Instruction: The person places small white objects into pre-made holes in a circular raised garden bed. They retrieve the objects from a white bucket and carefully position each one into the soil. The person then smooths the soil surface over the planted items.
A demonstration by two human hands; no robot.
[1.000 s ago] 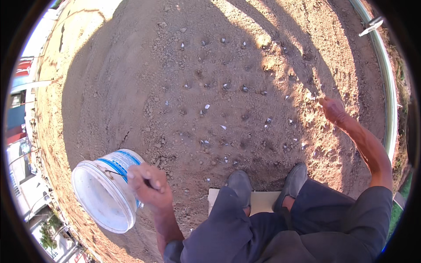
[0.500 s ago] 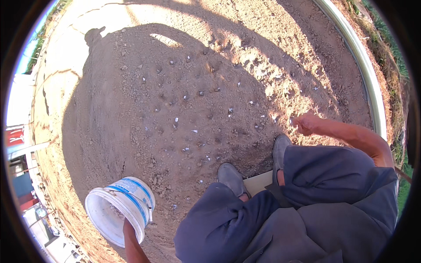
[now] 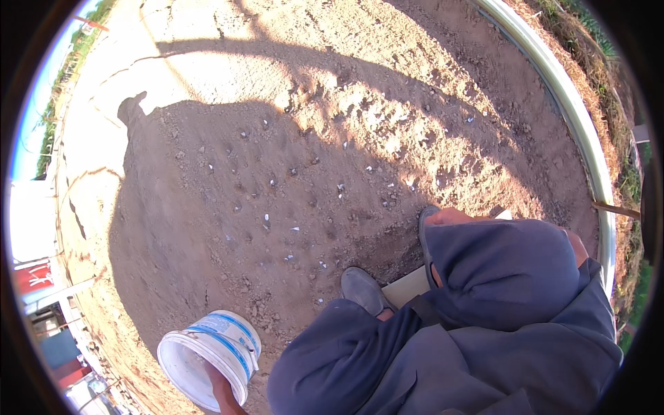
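A white bucket with blue bands point(image 3: 232, 333) lies tilted on the soil at lower left, its mouth facing left and toward me. My left hand point(image 3: 216, 379) reaches inside over the near rim; its fingers are hard to make out. My right hand point(image 3: 448, 216) is low beside my right shoe point(image 3: 423, 238), partly behind my raised knee, so its fingers do not show clearly. Small white pieces, such as one piece point(image 3: 267, 218) and another piece point(image 3: 295, 229), sit in rows of shallow holes in the brown soil point(image 3: 200, 256) before my feet.
I am low down with knees bent, my left shoe point(image 3: 363, 290) on the soil. A pale board point(image 3: 407, 286) lies between my feet. A light curved rail point(image 3: 577, 114) borders the bed at right, with dry grass beyond. A thin stick point(image 3: 617, 209) crosses it.
My right hand has drawn back from the sunlit soil to beside my right shoe. My left hand stays in the bucket. The whole view has shifted, with the soil and bucket lower in it.
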